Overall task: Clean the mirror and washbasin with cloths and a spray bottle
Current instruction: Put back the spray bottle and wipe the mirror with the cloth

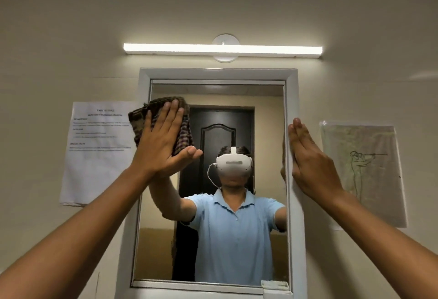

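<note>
Left hand [161, 142] lies flat, fingers straight, pressing checked cloth [183, 132] onto mirror [213, 239] glass at upper left, probably so the whole palm spreads pressure for wiping. Right hand [308, 161] also flat w/ fingers together, resting on the mirror's white frame [295, 227] at its right edge, likely to brace it. Hands well apart. Washbasin & spray bottle not in view.
</note>
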Demonstrator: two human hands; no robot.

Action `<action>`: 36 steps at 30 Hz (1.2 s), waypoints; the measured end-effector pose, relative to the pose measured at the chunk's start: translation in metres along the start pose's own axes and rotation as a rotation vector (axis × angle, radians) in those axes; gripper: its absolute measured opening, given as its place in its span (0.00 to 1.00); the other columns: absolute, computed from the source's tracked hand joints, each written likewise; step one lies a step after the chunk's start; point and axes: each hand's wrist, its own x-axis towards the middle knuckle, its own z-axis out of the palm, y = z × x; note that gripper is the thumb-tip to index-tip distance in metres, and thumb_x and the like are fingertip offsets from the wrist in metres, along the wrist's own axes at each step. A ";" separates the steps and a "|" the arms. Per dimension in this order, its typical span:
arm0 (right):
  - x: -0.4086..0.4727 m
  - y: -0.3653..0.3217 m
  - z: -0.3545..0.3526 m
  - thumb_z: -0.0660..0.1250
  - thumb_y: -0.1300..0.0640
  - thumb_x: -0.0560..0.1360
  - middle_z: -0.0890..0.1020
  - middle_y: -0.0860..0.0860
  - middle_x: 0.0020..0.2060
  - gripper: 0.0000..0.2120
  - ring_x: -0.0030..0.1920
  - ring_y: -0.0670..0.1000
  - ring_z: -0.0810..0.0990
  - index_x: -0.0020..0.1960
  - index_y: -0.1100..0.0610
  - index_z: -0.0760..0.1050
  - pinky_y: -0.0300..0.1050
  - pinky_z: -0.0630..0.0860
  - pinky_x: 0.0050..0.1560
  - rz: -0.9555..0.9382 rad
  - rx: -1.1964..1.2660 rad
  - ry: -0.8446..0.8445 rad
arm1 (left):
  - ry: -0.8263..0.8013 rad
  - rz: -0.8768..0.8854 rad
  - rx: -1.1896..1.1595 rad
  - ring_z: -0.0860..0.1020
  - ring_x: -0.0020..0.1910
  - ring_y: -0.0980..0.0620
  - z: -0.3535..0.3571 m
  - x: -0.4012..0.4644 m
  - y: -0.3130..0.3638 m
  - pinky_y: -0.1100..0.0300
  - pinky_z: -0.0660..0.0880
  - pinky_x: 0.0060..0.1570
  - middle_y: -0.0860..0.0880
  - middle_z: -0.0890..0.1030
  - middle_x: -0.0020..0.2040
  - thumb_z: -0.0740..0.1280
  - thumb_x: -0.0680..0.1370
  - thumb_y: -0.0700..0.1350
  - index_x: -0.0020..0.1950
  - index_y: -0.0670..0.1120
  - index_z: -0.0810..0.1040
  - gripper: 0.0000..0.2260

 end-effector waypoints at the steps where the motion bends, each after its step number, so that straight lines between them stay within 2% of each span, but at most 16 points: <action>1: 0.000 0.001 0.000 0.58 0.71 0.74 0.48 0.48 0.79 0.38 0.78 0.49 0.51 0.79 0.54 0.48 0.40 0.68 0.60 -0.001 0.003 0.001 | 0.009 -0.021 -0.027 0.41 0.80 0.51 0.001 -0.004 0.003 0.39 0.41 0.76 0.47 0.43 0.81 0.40 0.76 0.71 0.80 0.46 0.46 0.40; 5: 0.000 -0.002 -0.003 0.56 0.70 0.75 0.47 0.47 0.79 0.37 0.78 0.48 0.50 0.79 0.53 0.47 0.39 0.68 0.59 0.002 0.018 0.001 | 0.047 -0.088 -0.097 0.41 0.79 0.52 0.008 -0.018 0.022 0.40 0.43 0.76 0.48 0.45 0.81 0.41 0.80 0.61 0.80 0.46 0.48 0.32; 9: 0.000 -0.003 -0.007 0.55 0.70 0.75 0.46 0.46 0.79 0.38 0.78 0.46 0.49 0.80 0.53 0.47 0.41 0.71 0.59 0.003 0.032 -0.012 | 0.056 -0.096 -0.052 0.42 0.80 0.50 0.013 -0.015 0.047 0.40 0.44 0.76 0.46 0.45 0.81 0.46 0.80 0.56 0.80 0.45 0.47 0.31; 13: 0.000 -0.003 -0.008 0.55 0.69 0.75 0.46 0.46 0.79 0.37 0.78 0.46 0.49 0.80 0.53 0.46 0.42 0.70 0.61 0.003 0.048 -0.017 | 0.030 -0.066 -0.016 0.42 0.80 0.48 0.012 0.014 0.071 0.39 0.44 0.76 0.45 0.44 0.81 0.46 0.80 0.57 0.80 0.44 0.45 0.32; 19: 0.000 0.001 -0.010 0.54 0.66 0.77 0.45 0.46 0.79 0.35 0.78 0.46 0.48 0.80 0.52 0.45 0.39 0.65 0.62 -0.015 0.048 -0.036 | 0.007 0.048 -0.010 0.39 0.79 0.48 0.016 0.077 0.122 0.40 0.41 0.76 0.46 0.40 0.81 0.45 0.81 0.58 0.80 0.46 0.41 0.31; 22: 0.001 0.005 -0.014 0.54 0.65 0.78 0.44 0.45 0.79 0.34 0.78 0.45 0.47 0.80 0.51 0.45 0.40 0.65 0.64 -0.036 0.051 -0.057 | 0.012 0.120 -0.003 0.41 0.79 0.48 0.020 0.092 0.156 0.39 0.42 0.76 0.45 0.42 0.81 0.45 0.81 0.58 0.80 0.45 0.42 0.31; 25: 0.001 0.009 -0.017 0.55 0.62 0.80 0.46 0.44 0.79 0.32 0.78 0.44 0.48 0.80 0.51 0.46 0.45 0.68 0.66 -0.052 0.042 -0.067 | 0.011 0.197 0.001 0.42 0.80 0.47 0.027 0.090 0.183 0.39 0.45 0.76 0.45 0.43 0.81 0.45 0.81 0.58 0.80 0.44 0.44 0.31; 29: 0.000 0.013 -0.020 0.54 0.58 0.81 0.46 0.46 0.79 0.30 0.77 0.43 0.48 0.80 0.53 0.46 0.45 0.69 0.67 -0.073 0.029 -0.079 | 0.020 0.208 -0.008 0.44 0.80 0.47 0.030 0.077 0.193 0.38 0.47 0.75 0.44 0.46 0.81 0.46 0.81 0.57 0.80 0.43 0.46 0.30; 36: -0.001 0.009 -0.018 0.54 0.60 0.81 0.44 0.45 0.79 0.31 0.78 0.45 0.49 0.80 0.52 0.44 0.47 0.71 0.66 -0.059 0.059 -0.097 | -0.016 0.235 -0.005 0.44 0.80 0.45 0.040 0.023 0.208 0.38 0.47 0.75 0.42 0.45 0.81 0.49 0.81 0.57 0.80 0.42 0.47 0.31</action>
